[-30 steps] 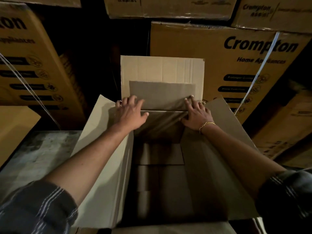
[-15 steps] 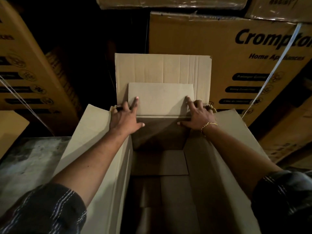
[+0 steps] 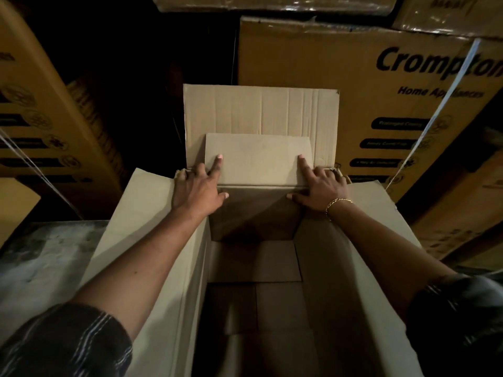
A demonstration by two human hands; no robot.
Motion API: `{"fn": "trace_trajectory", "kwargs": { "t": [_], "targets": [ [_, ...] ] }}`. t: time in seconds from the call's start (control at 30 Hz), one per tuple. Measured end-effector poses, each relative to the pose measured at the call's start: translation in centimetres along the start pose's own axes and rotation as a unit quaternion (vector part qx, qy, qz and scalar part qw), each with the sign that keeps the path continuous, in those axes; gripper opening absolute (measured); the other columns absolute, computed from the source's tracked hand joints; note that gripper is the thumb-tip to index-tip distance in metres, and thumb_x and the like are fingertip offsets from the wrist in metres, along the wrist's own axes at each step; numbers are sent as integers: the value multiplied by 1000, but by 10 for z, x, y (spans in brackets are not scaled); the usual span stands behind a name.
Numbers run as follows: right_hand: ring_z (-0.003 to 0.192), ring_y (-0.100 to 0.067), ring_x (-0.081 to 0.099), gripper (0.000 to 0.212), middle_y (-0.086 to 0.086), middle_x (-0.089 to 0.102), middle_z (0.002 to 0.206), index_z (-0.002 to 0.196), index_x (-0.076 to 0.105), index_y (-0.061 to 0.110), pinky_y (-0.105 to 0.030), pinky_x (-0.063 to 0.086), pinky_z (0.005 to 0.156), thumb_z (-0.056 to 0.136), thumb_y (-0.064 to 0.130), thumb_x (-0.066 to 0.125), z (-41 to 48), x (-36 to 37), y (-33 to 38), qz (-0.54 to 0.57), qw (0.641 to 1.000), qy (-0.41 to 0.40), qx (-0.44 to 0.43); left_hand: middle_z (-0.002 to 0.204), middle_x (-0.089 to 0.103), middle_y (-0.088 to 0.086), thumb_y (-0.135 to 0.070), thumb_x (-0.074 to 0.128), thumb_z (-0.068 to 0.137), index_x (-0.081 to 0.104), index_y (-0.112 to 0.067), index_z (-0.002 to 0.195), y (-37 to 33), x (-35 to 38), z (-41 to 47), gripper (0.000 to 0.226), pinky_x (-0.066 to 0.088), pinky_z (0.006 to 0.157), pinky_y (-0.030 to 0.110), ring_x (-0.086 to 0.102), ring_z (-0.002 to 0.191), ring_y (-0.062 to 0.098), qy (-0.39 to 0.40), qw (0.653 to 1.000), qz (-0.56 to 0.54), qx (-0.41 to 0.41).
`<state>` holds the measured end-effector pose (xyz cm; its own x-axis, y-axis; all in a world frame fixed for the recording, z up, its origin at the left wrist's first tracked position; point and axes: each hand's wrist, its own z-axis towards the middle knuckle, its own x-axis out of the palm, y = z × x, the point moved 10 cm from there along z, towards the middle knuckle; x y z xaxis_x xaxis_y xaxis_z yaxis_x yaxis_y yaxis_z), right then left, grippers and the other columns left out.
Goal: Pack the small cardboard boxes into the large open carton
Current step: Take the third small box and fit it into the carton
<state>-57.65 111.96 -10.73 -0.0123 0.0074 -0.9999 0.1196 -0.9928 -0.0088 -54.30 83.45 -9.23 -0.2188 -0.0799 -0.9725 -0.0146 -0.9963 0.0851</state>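
Left fingers: your left hand [image 3: 198, 189] grips the left end of the small box [image 3: 258, 159]. The forefinger [image 3: 219, 160] lies straight on the lit top face, the thumb presses the shaded front face, and the other fingers curl round the end.
Right fingers: your right hand [image 3: 322, 187] holds the right end the same way, with the forefinger on top, the thumb on the front and the rest wrapped round the corner.
Small box: it sits level in the upper middle of the frame, between your hands. It is at the far end of the large carton [image 3: 152, 240], up at rim height and not yet down inside. It is just in front of the upright far flap [image 3: 261, 110]; whether they touch cannot be told.
Handling: the box is plain corrugated board, so it is probably stiff at edges and corners and softer mid-face. It looks dry and matt, unlikely to slip. The weight does not show, so treat it as loaded.
Where to hold: keep to the ends near the corners and do not press the middle of a face.
Fit: the box nearly spans the carton's width, so your curled fingers may get pinched against the side walls as it goes down.
Below: other small boxes [image 3: 255, 261] lie on the carton floor, lower middle.
Around: printed cartons [image 3: 353, 104] are stacked at the upper right.
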Motion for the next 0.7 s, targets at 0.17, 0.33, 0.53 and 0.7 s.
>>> {"fn": "trace_trajectory", "kwargs": {
  "t": [0.17, 0.33, 0.53, 0.7],
  "targets": [
    [151, -36, 13, 108, -10, 9, 166, 157, -13, 31, -56, 10, 120, 80, 80, 46, -30, -3, -1, -50, 999, 14, -2, 154, 36, 19, -72, 47, 87, -6, -27, 159, -2, -5, -24, 100, 23, 115, 54, 33, 141, 39, 23, 996, 84, 18],
    [153, -31, -6, 94, -7, -5, 168, 160, 0, 26, -55, 2, 122, 88, 74, 36, -98, 2, -26, -75, 996, 47, 17, 167, 11, 15, -75, 41, 86, 9, -27, 160, 13, -16, -79, 94, 6, 120, 56, 5, 153, 36, 57, 989, 136, 0],
    [153, -32, -10, 95, -6, -8, 167, 160, 0, 26, -55, -4, 120, 87, 75, 37, -195, -1, -25, -67, 997, 39, 20, 168, 0, 14, -74, 33, 89, 5, -23, 160, 7, -37, -168, 92, -2, 120, 59, -4, 153, 36, 88, 985, 146, 2],
    [153, -30, -11, 91, -4, -9, 168, 160, -2, 26, -55, -4, 120, 88, 72, 32, -273, 0, -18, -70, 997, 31, 2, 168, -2, 10, -74, 25, 91, 4, -23, 160, 6, -53, -239, 89, -4, 119, 59, -7, 154, 32, 93, 986, 137, 6]
  ]
}}
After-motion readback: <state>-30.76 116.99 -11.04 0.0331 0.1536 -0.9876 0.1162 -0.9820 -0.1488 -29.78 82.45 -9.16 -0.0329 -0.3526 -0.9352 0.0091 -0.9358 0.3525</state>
